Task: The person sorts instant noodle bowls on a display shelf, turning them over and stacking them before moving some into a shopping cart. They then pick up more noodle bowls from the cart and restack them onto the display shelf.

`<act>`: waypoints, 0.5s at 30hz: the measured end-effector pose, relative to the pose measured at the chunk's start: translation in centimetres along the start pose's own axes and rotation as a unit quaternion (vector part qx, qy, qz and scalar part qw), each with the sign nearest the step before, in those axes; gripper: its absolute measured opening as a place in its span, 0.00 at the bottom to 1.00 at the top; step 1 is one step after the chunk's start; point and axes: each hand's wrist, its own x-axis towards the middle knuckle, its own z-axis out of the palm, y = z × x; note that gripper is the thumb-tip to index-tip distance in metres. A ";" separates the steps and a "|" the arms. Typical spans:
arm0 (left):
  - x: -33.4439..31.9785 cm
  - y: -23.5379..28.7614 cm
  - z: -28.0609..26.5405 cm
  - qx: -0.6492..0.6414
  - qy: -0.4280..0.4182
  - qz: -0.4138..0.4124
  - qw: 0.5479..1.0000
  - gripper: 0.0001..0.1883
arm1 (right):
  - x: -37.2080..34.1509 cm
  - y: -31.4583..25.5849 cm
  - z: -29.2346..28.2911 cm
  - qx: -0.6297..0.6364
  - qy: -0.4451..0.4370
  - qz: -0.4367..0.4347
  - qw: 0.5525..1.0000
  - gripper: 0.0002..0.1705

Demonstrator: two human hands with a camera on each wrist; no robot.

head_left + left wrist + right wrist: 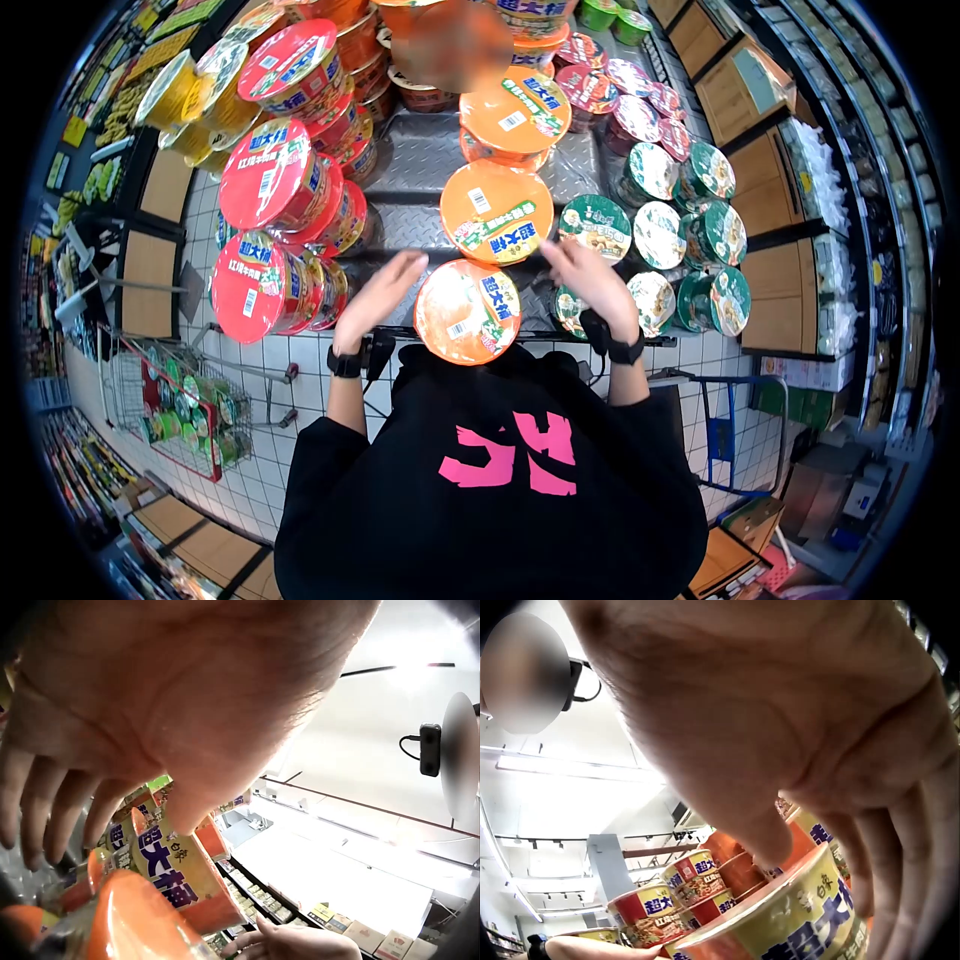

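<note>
My left hand (392, 290) hovers left of the nearest instant noodle tub (440, 318), an orange-lidded one at the display's front edge. Its fingers are extended and hold nothing; the left wrist view shows the palm (150, 697) above orange tubs. Opposite, my right hand (592, 282) reaches in with loose fingers, its tips by the right rim of a second orange tub (480, 225). Seen from the right wrist, a tub (802, 915) stands below the thumb, with the fingers spread beside it. A third orange tub (500, 125) lies further back in the same row.
Red-lidded tubs (262, 285) are stacked along the left. Green and white noodle cups (660, 235) fill the right side. Dark patterned metal (415, 165) shows between the rows. A shopping cart (215, 440) stands behind left, and a blue-framed trolley (720, 440) behind right.
</note>
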 end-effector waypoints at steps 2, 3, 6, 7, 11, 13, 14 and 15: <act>-3.2 -0.3 1.0 -0.025 -0.040 -0.046 0.998 0.29 | -1.6 0.5 1.0 -0.013 -0.085 -0.044 0.995 0.30; -4.2 -1.2 1.5 -0.070 -0.060 -0.065 0.994 0.28 | -2.3 0.7 1.3 -0.025 -0.160 -0.080 0.984 0.31; -6.0 -1.9 3.5 -0.151 -0.076 -0.119 0.978 0.29 | -2.5 1.3 3.5 0.007 -0.199 -0.096 0.975 0.29; -6.3 -0.8 4.4 -0.181 -0.045 -0.101 0.977 0.29 | -2.5 1.1 4.0 0.025 -0.192 -0.085 0.977 0.28; -6.2 0.6 6.4 -0.201 0.043 -0.056 0.977 0.30 | -2.7 0.8 4.6 -0.011 -0.126 -0.105 0.986 0.23; -6.3 0.7 6.6 -0.206 0.065 -0.060 0.974 0.30 | -2.9 0.5 4.4 0.008 -0.134 -0.114 0.984 0.22; -6.3 0.6 6.8 -0.210 0.076 -0.062 0.973 0.30 | -2.9 0.5 4.4 0.032 -0.132 -0.113 0.984 0.21; -6.4 0.5 7.0 -0.201 0.087 -0.053 0.974 0.28 | -2.9 0.6 4.5 0.037 -0.128 -0.121 0.984 0.19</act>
